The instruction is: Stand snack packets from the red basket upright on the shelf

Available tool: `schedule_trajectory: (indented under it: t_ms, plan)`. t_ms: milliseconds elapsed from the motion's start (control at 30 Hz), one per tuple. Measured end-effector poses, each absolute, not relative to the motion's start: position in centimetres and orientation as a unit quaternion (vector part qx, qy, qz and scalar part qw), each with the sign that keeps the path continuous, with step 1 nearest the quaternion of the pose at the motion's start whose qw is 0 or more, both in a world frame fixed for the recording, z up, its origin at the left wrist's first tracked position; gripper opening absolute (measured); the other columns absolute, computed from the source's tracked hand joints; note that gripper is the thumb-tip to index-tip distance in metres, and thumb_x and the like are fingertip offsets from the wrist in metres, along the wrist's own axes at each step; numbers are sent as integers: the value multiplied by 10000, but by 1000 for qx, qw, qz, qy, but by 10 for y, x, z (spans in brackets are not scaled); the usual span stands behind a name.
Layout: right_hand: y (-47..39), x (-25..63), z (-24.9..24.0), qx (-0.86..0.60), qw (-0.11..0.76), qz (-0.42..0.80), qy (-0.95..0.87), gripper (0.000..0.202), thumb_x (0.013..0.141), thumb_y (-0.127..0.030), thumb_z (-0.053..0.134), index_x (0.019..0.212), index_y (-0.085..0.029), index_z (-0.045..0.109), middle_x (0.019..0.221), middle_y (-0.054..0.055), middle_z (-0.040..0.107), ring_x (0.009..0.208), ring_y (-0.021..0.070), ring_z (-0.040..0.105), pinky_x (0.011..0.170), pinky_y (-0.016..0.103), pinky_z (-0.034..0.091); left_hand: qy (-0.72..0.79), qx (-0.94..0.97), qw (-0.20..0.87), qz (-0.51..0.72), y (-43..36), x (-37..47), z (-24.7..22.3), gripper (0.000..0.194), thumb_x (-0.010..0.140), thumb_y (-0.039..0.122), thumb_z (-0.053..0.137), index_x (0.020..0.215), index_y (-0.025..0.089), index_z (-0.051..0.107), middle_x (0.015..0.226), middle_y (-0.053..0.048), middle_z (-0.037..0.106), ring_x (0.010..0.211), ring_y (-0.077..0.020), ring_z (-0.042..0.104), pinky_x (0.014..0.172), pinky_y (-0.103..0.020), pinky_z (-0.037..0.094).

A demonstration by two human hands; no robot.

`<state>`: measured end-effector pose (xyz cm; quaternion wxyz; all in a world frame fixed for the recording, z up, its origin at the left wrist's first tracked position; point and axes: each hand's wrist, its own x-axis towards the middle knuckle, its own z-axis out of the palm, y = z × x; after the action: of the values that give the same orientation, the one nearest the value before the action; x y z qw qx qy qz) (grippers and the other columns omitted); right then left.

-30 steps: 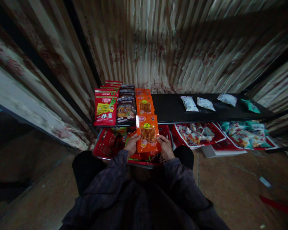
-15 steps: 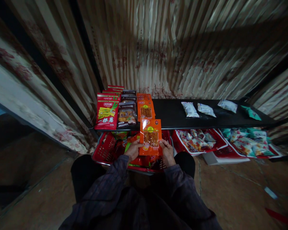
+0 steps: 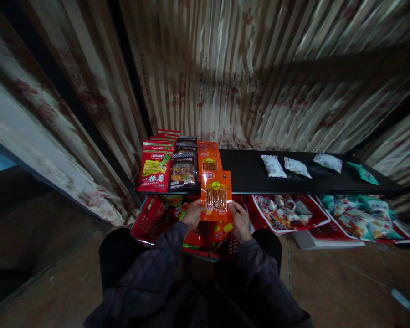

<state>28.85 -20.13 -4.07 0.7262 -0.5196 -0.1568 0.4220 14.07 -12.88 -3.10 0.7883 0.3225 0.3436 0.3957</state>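
Observation:
An orange snack packet [image 3: 216, 197] with a clear window showing brown sticks is held upright between my two hands. My left hand [image 3: 193, 214] pinches its lower left edge, and my right hand [image 3: 239, 219] pinches its lower right edge. Behind it, more orange packets [image 3: 209, 155] stand in a row on a black shelf [image 3: 241, 171]. To their left are dark potato-slice packets [image 3: 183, 171] and red packets [image 3: 155, 167] with a green onion picture. Below my hands is a red basket [image 3: 150, 219] holding mixed snack packets, partly hidden by my arms.
Several small white packets [image 3: 272, 166] and a green one [image 3: 363, 173] lie on the shelf's right part. Two more red baskets, one with small packets [image 3: 287, 212] and one with white and green bags [image 3: 365, 218], sit below. A pleated curtain [image 3: 232, 82] hangs behind.
The view has tilted, so shelf and baskets appear lower. The held orange packet has moved slightly towards the shelf row, still gripped by both hands.

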Motion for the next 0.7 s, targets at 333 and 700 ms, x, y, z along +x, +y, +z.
schedule_trajectory:
  t_ms: [333,700]
  plan:
    - [-187,294,-35,-525,710,430,-191,341,609,-384,798,889,-201,733,808,12,774,643,174,696,633,291,559,360,351,766,402,-110,151,-30,364,481,208,837,815,127,714,750,-43,732,672,-164,664,705,-298,514]
    - [-160,304,-43,-549,702,405,-202,364,590,-399,779,878,-182,726,800,27,771,691,199,700,649,317,559,408,340,737,417,-97,161,-13,306,452,166,820,734,129,707,652,-21,710,589,-156,642,645,-288,519]
